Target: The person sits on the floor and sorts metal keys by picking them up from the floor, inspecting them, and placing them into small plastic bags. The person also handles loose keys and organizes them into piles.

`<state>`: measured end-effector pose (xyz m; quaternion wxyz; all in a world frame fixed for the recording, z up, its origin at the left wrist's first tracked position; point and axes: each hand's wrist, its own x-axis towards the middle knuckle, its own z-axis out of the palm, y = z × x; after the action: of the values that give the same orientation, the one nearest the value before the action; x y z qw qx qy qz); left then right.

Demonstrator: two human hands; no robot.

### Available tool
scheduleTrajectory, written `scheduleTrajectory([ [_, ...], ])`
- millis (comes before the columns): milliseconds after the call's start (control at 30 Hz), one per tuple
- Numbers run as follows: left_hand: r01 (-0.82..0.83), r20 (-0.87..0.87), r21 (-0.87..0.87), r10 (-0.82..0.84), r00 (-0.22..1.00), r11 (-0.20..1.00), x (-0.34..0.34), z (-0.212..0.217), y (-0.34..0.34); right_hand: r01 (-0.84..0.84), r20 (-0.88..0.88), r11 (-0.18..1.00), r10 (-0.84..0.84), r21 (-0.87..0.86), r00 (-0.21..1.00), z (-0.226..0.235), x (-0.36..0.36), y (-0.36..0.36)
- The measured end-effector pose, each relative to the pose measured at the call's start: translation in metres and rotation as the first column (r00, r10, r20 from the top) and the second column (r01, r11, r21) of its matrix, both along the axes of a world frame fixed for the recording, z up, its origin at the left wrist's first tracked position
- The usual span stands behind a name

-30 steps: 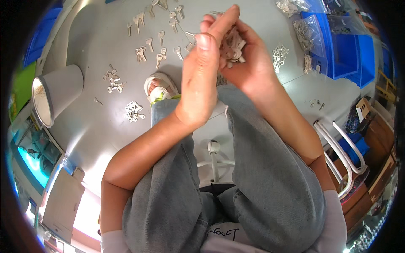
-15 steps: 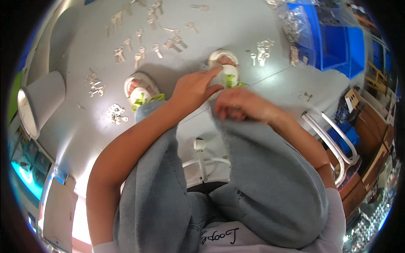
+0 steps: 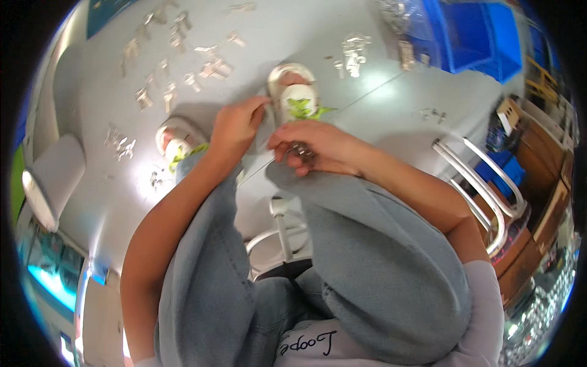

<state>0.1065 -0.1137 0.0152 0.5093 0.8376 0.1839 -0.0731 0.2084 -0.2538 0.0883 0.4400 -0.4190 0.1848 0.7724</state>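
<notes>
- The person's right hand (image 3: 324,142) is curled inward above the right knee of the grey-blue jeans (image 3: 367,226); its fingers are bent around a small metal cluster (image 3: 299,151), whose pieces are too blurred to count; whether the wrist touches the denim cannot be told.
- The left hand (image 3: 234,127) is just left of the right hand, apart from it; its fingers reach forward, partly bent, with thumb and forefinger close together; whether anything is pinched between them cannot be told.
- Loose keys (image 3: 214,67) lie on the grey floor (image 3: 391,131) beyond the left hand, spread forward and to its left; a key clump (image 3: 124,148) and a bright key pile (image 3: 156,179) lie farther left of that hand.
- A shiny key heap (image 3: 354,58) lies beyond the right hand, slightly to its right; a few small metal parts (image 3: 433,114) lie well to that hand's right.
- The right sandal (image 3: 292,96) is just ahead of both hands; the left sandal (image 3: 177,147) is left of the left hand.
- Blue bins (image 3: 455,43) stand far forward and right of the right hand; a white tubular frame (image 3: 477,177) stands to its right, past the forearm.
</notes>
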Motion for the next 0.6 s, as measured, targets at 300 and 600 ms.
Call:
scheduleTrajectory([
  [300,-0.073,0.014,0.006,0.073,0.997,0.997,-0.002,0.009,0.001,0.130,0.081,0.992,-0.130,0.007,0.988,-0.005,-0.005,0.009],
  [600,0.036,-0.160,0.011,-0.033,0.987,0.999,-0.006,0.012,0.007,0.103,0.274,0.992,-0.078,-0.078,0.959,-0.036,-0.014,0.023],
])
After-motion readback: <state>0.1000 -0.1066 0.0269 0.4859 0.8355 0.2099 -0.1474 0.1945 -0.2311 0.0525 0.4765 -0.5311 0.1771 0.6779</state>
